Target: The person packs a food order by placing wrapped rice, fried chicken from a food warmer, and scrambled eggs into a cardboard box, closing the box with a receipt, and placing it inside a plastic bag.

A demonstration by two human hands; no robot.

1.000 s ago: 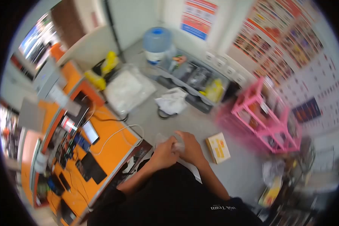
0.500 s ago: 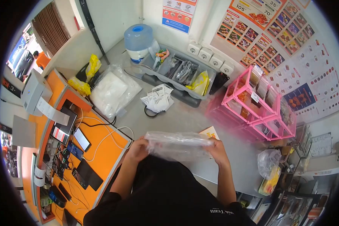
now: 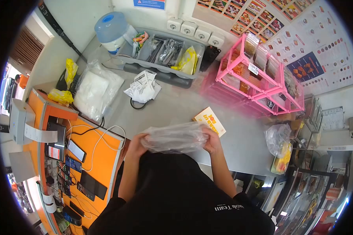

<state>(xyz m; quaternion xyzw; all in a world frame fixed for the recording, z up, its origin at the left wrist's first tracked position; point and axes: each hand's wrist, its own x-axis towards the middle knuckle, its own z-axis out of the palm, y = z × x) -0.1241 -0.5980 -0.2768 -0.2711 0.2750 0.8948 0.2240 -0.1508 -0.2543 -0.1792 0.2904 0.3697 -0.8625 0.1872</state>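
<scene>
A clear plastic bag (image 3: 174, 137) stretches sideways between my two hands, close to my body and over the front edge of the grey counter (image 3: 172, 103). My left hand (image 3: 138, 145) grips its left end, fingers closed on the film. The right end is pinched in my right hand (image 3: 211, 141). Just beyond my right hand lies a white and yellow printed box (image 3: 210, 122), flat on the counter. Whether anything is inside the bag, I cannot tell.
Crumpled receipts (image 3: 142, 88) lie mid-counter. A grey cutlery tray (image 3: 161, 58) and a water jug (image 3: 110, 31) stand at the back. Packed white bags (image 3: 92, 92) sit left, pink racks (image 3: 255, 78) right. Phones (image 3: 76, 150) and cables cover the orange desk (image 3: 102, 152).
My view has shifted, so the counter items sit further left and higher. The printed box, mostly covered by the bag and hand before, now shows almost whole. Both hands still hold the bag.
</scene>
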